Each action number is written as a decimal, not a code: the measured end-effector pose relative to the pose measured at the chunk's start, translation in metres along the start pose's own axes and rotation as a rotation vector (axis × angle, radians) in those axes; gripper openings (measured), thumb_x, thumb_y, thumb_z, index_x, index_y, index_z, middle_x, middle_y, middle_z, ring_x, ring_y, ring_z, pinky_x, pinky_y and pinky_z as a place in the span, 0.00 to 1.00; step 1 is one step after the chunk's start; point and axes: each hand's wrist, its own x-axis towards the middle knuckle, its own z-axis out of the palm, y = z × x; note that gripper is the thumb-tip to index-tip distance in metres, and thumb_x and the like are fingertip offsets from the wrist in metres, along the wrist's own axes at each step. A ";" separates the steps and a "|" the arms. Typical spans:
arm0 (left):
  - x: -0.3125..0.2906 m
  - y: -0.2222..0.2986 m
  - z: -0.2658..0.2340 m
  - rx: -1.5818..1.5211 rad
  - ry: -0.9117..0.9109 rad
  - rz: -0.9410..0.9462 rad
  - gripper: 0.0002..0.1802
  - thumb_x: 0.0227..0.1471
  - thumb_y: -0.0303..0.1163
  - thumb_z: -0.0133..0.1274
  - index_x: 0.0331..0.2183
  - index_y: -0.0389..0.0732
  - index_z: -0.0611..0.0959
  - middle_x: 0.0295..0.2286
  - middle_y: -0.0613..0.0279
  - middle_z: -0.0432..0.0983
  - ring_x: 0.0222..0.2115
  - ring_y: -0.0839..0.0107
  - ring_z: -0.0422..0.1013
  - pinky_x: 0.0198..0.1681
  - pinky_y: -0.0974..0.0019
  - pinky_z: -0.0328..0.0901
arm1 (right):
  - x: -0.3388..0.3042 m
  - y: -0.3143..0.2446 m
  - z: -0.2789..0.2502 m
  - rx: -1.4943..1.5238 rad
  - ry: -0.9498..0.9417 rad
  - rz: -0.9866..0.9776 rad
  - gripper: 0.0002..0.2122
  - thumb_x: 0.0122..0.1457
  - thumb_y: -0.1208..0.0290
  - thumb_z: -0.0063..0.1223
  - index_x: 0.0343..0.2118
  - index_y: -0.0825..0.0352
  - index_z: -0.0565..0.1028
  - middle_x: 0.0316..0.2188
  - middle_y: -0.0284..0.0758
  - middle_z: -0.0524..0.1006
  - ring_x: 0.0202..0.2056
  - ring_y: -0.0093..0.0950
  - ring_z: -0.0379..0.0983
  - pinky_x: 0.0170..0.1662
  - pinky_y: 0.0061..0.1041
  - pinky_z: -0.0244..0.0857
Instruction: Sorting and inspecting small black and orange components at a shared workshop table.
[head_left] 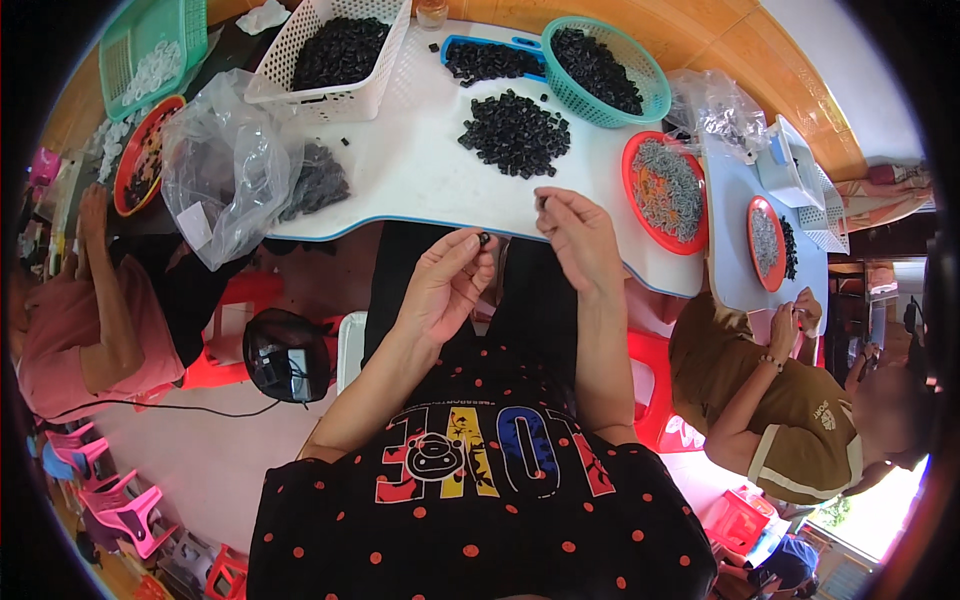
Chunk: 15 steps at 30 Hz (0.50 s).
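Note:
My left hand [452, 285] pinches a small black plastic piece [484, 239] between thumb and fingertips, just off the table's front edge. To its right, my right hand [584, 245] is raised over that edge, thumb and forefinger closed on a small dark piece [541, 202] whose exact kind is too small to tell. Straight ahead of both hands lies a loose pile of black plastic pieces [514, 134] on the white table [400, 170]. A red plate [627, 165] heaped with small grey screw-like parts stands to the right of my right hand.
Behind the pile are a blue tray [530, 44] and a green basket [655, 90], both with black pieces. A white basket [330, 106] and a clear plastic bag [225, 160] stand at left. Co-workers sit on both sides, one in pink [100, 340], one in brown [770, 410].

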 end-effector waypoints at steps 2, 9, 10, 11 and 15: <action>-0.003 -0.001 0.003 0.002 -0.011 -0.004 0.10 0.82 0.28 0.69 0.58 0.36 0.95 0.51 0.51 0.96 0.44 0.66 0.90 0.53 0.63 0.87 | -0.024 -0.001 0.029 0.000 -0.063 0.013 0.14 0.81 0.80 0.72 0.64 0.77 0.91 0.51 0.36 0.94 0.47 0.21 0.87 0.53 0.22 0.81; -0.011 0.000 0.004 0.067 -0.064 0.106 0.10 0.81 0.24 0.70 0.58 0.35 0.97 0.48 0.54 0.97 0.44 0.70 0.92 0.52 0.67 0.89 | -0.057 0.001 0.087 -0.360 -0.057 -0.123 0.11 0.78 0.84 0.73 0.59 0.73 0.95 0.53 0.37 0.94 0.53 0.24 0.90 0.60 0.24 0.83; -0.010 0.000 0.002 0.090 -0.082 0.127 0.10 0.81 0.24 0.70 0.58 0.35 0.97 0.47 0.55 0.97 0.44 0.71 0.92 0.52 0.67 0.89 | -0.057 0.003 0.089 -0.455 -0.085 -0.219 0.12 0.77 0.87 0.73 0.58 0.73 0.95 0.55 0.38 0.94 0.56 0.25 0.89 0.63 0.25 0.82; -0.011 0.000 0.000 0.090 -0.080 0.128 0.10 0.81 0.24 0.70 0.58 0.35 0.97 0.47 0.55 0.97 0.44 0.71 0.92 0.52 0.67 0.89 | -0.058 0.004 0.091 -0.454 -0.087 -0.217 0.12 0.77 0.87 0.73 0.58 0.73 0.95 0.55 0.38 0.94 0.56 0.25 0.89 0.63 0.25 0.82; -0.015 0.000 0.004 0.107 -0.058 0.139 0.10 0.81 0.25 0.70 0.58 0.36 0.97 0.48 0.56 0.97 0.44 0.70 0.91 0.54 0.65 0.87 | -0.059 0.008 0.089 -0.478 -0.041 -0.209 0.11 0.77 0.84 0.74 0.58 0.71 0.96 0.54 0.36 0.94 0.54 0.23 0.90 0.59 0.23 0.82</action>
